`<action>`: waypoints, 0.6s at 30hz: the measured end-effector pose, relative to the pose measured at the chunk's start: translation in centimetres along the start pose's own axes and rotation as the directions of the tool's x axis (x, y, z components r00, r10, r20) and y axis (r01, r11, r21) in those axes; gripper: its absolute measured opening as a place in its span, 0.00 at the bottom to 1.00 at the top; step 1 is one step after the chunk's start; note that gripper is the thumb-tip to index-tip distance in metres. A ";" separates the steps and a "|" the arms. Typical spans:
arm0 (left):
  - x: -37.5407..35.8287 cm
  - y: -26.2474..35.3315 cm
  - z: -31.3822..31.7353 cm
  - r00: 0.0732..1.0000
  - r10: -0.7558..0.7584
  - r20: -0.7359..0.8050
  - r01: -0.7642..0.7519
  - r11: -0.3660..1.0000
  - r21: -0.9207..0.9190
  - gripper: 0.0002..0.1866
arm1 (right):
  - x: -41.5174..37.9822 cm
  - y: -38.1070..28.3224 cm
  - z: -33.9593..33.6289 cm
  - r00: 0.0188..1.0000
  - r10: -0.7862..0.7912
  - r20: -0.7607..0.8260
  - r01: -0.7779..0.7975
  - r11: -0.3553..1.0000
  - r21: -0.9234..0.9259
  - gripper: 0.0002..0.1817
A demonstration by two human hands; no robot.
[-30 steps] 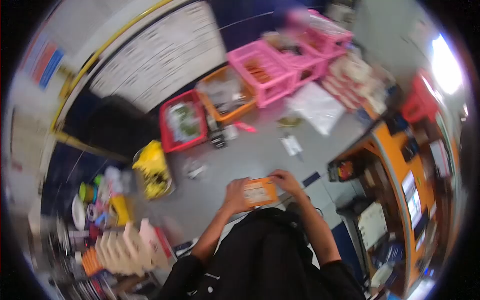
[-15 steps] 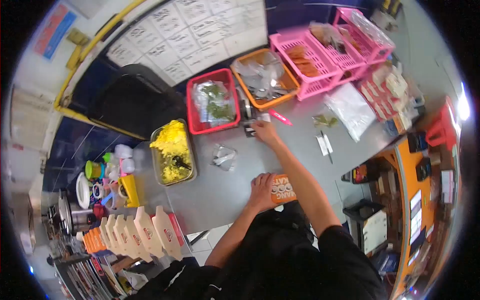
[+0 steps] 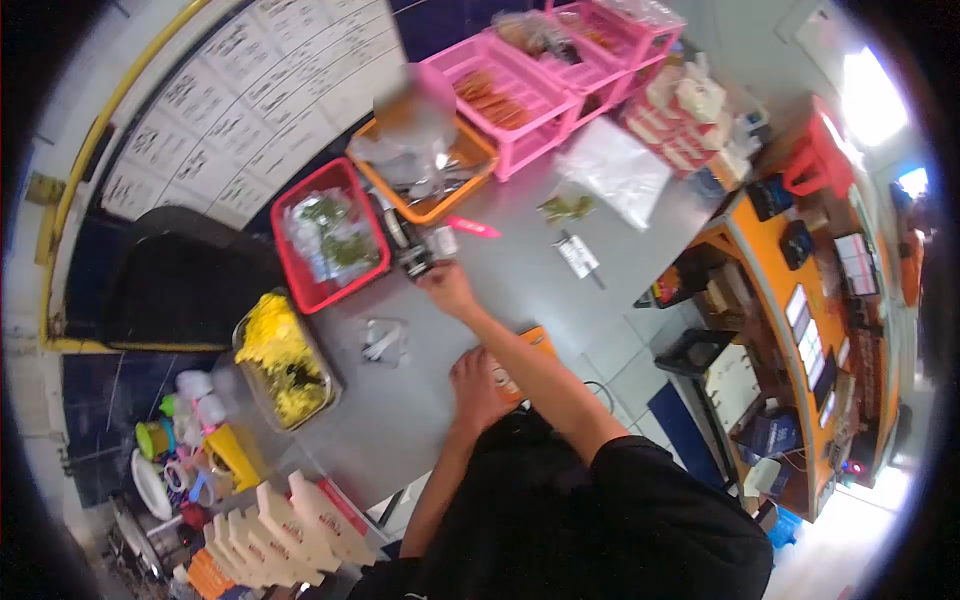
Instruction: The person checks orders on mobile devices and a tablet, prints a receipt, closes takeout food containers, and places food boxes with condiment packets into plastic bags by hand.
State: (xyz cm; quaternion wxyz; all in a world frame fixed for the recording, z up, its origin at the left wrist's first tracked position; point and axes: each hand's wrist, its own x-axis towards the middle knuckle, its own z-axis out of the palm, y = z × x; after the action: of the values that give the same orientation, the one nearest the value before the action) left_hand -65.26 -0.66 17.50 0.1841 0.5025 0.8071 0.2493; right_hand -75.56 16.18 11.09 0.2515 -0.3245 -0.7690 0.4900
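Observation:
My left hand (image 3: 477,392) rests on an orange printed box (image 3: 528,362) at the table's near edge, its fingers at the box's left side. My right hand (image 3: 446,287) reaches across the table, its fingertips at a small black item (image 3: 415,262) beside the red basket (image 3: 378,268); what the fingers grip is too small to make out. Close by lie a white slip (image 3: 443,241) and a pink marker (image 3: 473,227). A small clear packet (image 3: 383,342) lies left of my hands. Farther left is a glass tray (image 3: 330,392) of yellow food with a dark utensil.
An orange basket (image 3: 425,213) of packets and pink racks (image 3: 545,150) stand at the back. White plastic bags (image 3: 615,170), a leafy packet (image 3: 566,208) and a white card (image 3: 577,256) lie rightward. Folded cartons (image 3: 290,530) stand at lower left.
The view has turned and shifted, so the table's things appear farther left. My right hand remains by the small black item, and my left hand remains at the orange box.

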 end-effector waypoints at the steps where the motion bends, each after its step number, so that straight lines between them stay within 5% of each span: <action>1: -0.2 -0.5 0.4 1.000 -0.025 0.004 0.024 0.999 0.023 0.54 | 0.5 1.4 1.0 1.000 0.001 -0.028 -0.004 0.996 -0.085 0.09; 3: -0.4 -0.9 1.2 0.996 0.074 -0.047 -0.072 0.997 0.038 0.59 | 1.0 2.2 1.7 0.999 0.005 -0.051 -0.013 0.987 -0.162 0.10; 5: -0.3 0.0 0.1 1.000 0.026 0.017 -0.027 0.997 0.068 0.59 | 0.5 0.0 0.0 0.960 0.275 -0.063 -0.281 0.927 -0.247 0.12; 6: 0.0 0.4 -0.3 0.998 -0.014 0.067 0.009 0.996 0.087 0.59 | 0.4 -1.2 -2.2 0.958 0.284 -0.050 -0.287 0.925 -0.249 0.12; 8: 0.0 0.4 -0.5 0.998 -0.016 0.061 0.010 0.996 0.086 0.60 | -0.9 -2.9 -7.1 0.868 0.215 0.447 -0.187 0.977 -0.106 0.16; 10: 0.0 0.1 -0.2 1.000 0.021 0.023 -0.022 0.998 0.067 0.60 | -4.0 -1.7 -11.4 0.906 0.040 0.422 -0.065 0.997 0.045 0.16; 14: -0.1 0.0 0.4 1.000 0.010 -0.005 -0.010 0.998 0.056 0.59 | -11.3 -1.6 -18.5 0.894 0.162 0.417 -0.194 0.980 0.036 0.11; 18: 0.2 0.2 0.1 0.999 -0.001 0.036 -0.002 0.997 0.073 0.58 | -13.9 0.8 -18.6 0.927 0.226 0.301 -0.239 0.971 0.006 0.11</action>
State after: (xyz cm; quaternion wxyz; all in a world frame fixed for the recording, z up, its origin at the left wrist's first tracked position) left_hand -65.16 -0.35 17.59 0.1802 0.5136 0.8121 0.2105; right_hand -53.02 17.03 16.72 0.0796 -0.3304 -0.7437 0.5756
